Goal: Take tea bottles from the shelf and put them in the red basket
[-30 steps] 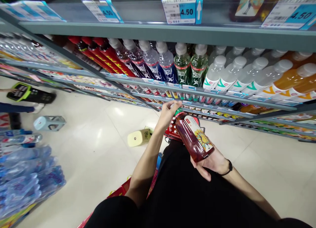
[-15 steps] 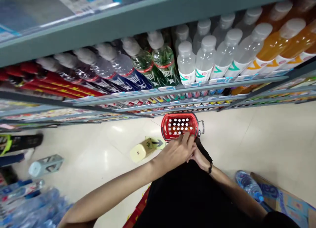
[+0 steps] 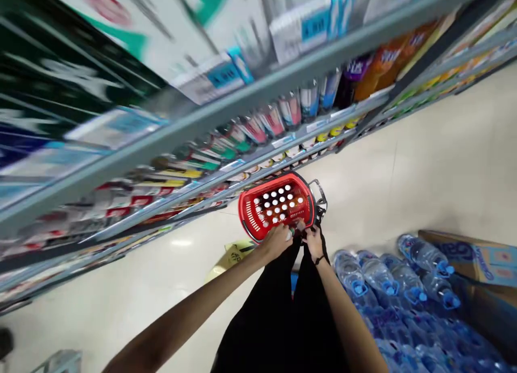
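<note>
Below me on the floor stands a red shopping basket (image 3: 249, 227), with several white-capped bottles (image 3: 274, 202) of dark and amber drink upright in it. My left hand (image 3: 278, 240) is at its near rim with the fingers curled in. Something small, white and green, shows at the fingertips, too blurred to name. Close beside it, at the basket's near right corner, my right hand (image 3: 313, 243) has bent fingers and a black band on the wrist. What lies in its fingers is hidden. A brownish blurred shape shows between the hands.
Shelves of bottled drinks (image 3: 278, 117) with price tags (image 3: 220, 76) run along the far side, close to the basket. Large water bottles (image 3: 379, 273) and a cardboard box (image 3: 476, 257) stand at the right. A yellow stool-like object (image 3: 226, 262) is left of my hands.
The view has moved lower and turned, so the basket looks larger and the shelf's upper row nearer. My hands, earlier overlapping, are now slightly apart at the basket's near rim.
</note>
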Demonstrator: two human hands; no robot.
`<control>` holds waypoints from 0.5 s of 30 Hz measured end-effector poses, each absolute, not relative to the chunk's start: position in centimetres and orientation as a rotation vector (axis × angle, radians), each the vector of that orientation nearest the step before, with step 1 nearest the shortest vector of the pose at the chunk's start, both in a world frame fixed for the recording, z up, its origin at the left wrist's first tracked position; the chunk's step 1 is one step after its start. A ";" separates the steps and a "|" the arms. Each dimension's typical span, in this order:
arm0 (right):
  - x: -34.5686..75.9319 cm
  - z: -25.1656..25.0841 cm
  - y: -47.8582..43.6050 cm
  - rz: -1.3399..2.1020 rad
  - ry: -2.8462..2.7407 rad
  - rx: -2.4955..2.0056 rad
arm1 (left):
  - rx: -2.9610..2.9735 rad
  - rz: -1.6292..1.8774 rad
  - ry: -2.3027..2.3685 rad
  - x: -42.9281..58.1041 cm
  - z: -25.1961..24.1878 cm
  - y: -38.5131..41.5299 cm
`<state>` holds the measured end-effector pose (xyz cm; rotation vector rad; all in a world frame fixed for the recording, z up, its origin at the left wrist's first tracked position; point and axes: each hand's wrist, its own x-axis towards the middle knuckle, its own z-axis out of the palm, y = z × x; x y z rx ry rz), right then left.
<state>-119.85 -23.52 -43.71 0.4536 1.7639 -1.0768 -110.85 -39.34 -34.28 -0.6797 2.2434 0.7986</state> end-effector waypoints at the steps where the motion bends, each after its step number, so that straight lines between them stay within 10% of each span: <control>1: -119.5 -45.0 -21.8 -1.114 1.770 0.514 | -0.722 0.804 2.221 -111.0 -37.3 -39.0; 15: -115.4 -54.3 -1.3 -1.096 1.723 1.004 | -1.089 1.018 1.912 -111.8 -66.9 -37.2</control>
